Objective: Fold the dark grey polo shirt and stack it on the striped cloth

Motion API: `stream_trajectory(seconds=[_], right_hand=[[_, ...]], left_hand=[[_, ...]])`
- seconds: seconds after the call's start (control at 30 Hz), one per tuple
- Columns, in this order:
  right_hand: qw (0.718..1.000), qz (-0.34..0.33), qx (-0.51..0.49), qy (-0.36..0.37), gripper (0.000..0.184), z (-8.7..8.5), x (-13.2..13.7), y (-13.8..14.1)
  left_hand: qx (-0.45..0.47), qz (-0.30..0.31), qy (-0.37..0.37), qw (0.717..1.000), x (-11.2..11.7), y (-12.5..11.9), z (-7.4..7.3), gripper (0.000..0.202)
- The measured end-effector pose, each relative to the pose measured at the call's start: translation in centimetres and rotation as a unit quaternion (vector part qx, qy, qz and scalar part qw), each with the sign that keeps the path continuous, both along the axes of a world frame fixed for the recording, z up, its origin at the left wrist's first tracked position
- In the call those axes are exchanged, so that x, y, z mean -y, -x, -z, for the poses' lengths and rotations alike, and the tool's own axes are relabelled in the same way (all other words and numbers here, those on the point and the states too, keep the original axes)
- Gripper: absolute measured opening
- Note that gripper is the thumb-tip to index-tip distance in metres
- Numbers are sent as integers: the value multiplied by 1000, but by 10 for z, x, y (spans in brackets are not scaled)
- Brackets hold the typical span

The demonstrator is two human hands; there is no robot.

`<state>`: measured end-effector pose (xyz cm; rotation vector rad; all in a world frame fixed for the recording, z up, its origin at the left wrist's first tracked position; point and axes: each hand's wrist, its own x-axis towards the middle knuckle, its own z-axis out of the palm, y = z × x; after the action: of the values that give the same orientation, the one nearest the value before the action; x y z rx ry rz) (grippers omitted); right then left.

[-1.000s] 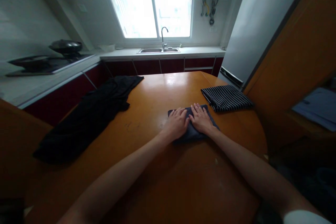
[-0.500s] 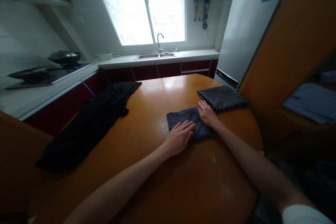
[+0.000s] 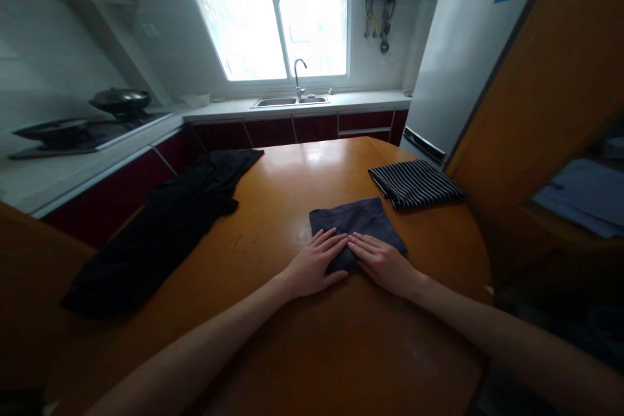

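A folded dark blue-grey cloth or garment (image 3: 358, 218) lies flat on the wooden table (image 3: 273, 208). My left hand (image 3: 316, 263) rests on its near left part, fingers stretched out and thumb apart. Across from it, my right hand (image 3: 383, 263) lies flat on the near right part with fingers extended. The fingertips of both hands meet near the middle of the cloth. To the right and farther back is a folded black cloth with white stripes (image 3: 416, 183), apart from both hands. The exact kind of the blue-grey piece cannot be made out.
A black garment (image 3: 166, 227) is spread along the table's left side. Beyond the table are a counter with a sink (image 3: 292, 102), a stove with pans (image 3: 119, 101) at left, and a fridge (image 3: 463, 52) at right. Light blue fabric (image 3: 585, 195) lies on a shelf at far right.
My right hand has moved from the cloth's far right edge toward me and left, beside my left hand. The left hand has shifted slightly nearer and left.
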<state>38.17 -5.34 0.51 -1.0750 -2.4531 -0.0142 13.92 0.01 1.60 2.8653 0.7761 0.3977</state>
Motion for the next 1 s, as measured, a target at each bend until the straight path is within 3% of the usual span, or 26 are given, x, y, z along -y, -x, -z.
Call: stream_trajectory(seconds=[0.23, 0.47, 0.6, 0.67, 0.77, 0.87, 1.0], right_hand=[[999, -12, -8, -47, 51, -4, -1, -8], [999, -31, -6, -6, 50, 1, 7, -22], [999, -28, -13, 39, 52, -2, 17, -24], [997, 10, -40, 72, 46, -8, 17, -19], [981, 139, -109, 84, 41, -19, 6, 0], [971, 210, -100, 58, 53, -22, -18, 25], [968, 230, 2, 99, 60, -6, -43, 40]], left_hand=[[12, 8, -34, 999, 2, 8, 4, 51], [-61, 45, -76, 994, 12, 13, 2, 53], [-52, 22, -48, 997, 23, 10, -11, 49], [-17, -5, -13, 1000, 21, 0, -20, 44], [47, -72, 4, 996, 8, -25, -26, 46], [36, -129, -26, 991, -3, -49, -15, 49], [-7, -168, -75, 983, 1, -57, 8, 55]])
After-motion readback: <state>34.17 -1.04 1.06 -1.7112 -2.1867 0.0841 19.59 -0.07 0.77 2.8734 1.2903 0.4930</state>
